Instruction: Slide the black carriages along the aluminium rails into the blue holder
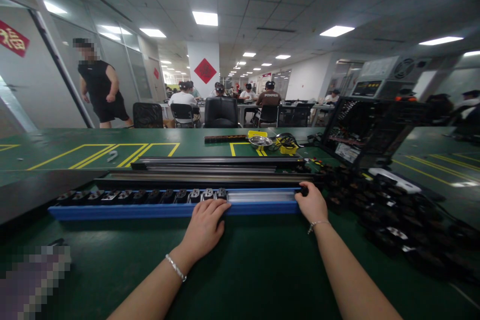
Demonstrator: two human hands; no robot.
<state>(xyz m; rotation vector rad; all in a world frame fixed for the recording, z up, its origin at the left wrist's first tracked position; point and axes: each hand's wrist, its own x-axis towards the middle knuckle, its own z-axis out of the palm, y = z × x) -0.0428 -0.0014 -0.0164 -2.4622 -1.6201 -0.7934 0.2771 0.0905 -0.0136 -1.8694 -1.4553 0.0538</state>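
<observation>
Blue channel: the long, straight, bright blue channel with a silvery inside [150, 212] lay lengthwise across the green tabletop [262, 270], directly in front of the person, probably so that both hands could reach it.
Module row: small, blocky black modules, some with pale tops [138, 196], sat side by side in the channel from its left end to just beyond its middle; its walls seemed to hold them in line.
Bare stretch: to the right of the row, the silvery inside showed as far as the right hand.
Left hand: the left hand [206, 220] lay with bent fingers over the front edge, beside the last modules, perhaps to steady them; whether it gripped firmly I could not tell.
Right hand: the right hand [312, 203] reached the channel's right end, thumb and fingers closed around a small, dark black piece [304, 191], apparently to hold it at the opening there.
Loose heap: a spread of jumbled black parts [390, 225] lay to the right, seemingly placed within reach of the right arm.
Dark rails: long, slim, dark rails with metallic strips [210, 177] lay just behind the channel, roughly parallel, which left the near tabletop to the forearms.
Computer case: an opened, boxy black computer case [360, 130] stood beyond the heap, apart from both hands.
</observation>
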